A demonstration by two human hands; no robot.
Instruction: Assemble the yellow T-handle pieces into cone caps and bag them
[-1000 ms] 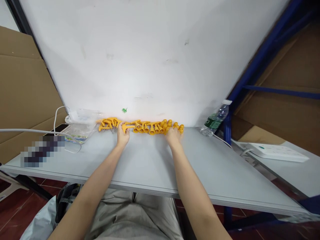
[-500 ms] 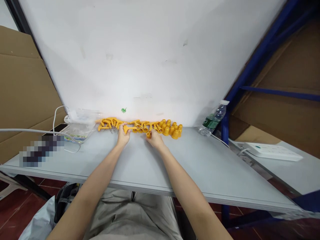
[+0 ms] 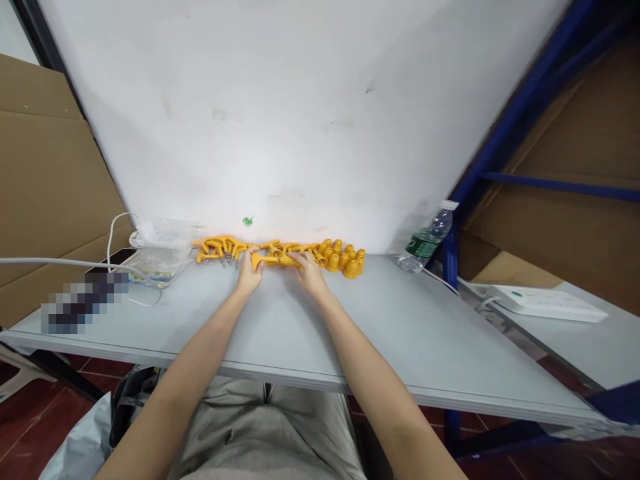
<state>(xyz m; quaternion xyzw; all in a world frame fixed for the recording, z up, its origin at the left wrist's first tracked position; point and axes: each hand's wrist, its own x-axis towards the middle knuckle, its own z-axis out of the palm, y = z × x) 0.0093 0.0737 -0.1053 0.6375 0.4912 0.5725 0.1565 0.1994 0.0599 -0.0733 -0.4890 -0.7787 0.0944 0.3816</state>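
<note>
One yellow cup [image 3: 290,261], apart from the handle half a second ago, now lies in line with the shaft of the yellow handle [image 3: 257,259], so the work seems to have come to joining the pair; whether they already touch is hard to tell. The left hand [image 3: 249,273] pinches the handle by its head, while the right hand [image 3: 312,275] grips the cup narrowly from the opposite side. Both pieces sit just in front of a row of yellow parts [image 3: 274,244], and the white wall [image 3: 300,147] rises right behind, leaving little room beyond the fingertips. More handles [image 3: 220,239] lie to the left; standing cups [image 3: 351,268] are near the right hand. Toward its front edge the table [image 3: 280,327] gives wide room for drawing back, and the bottle [image 3: 425,243] tilts at the right, well apart.
</note>
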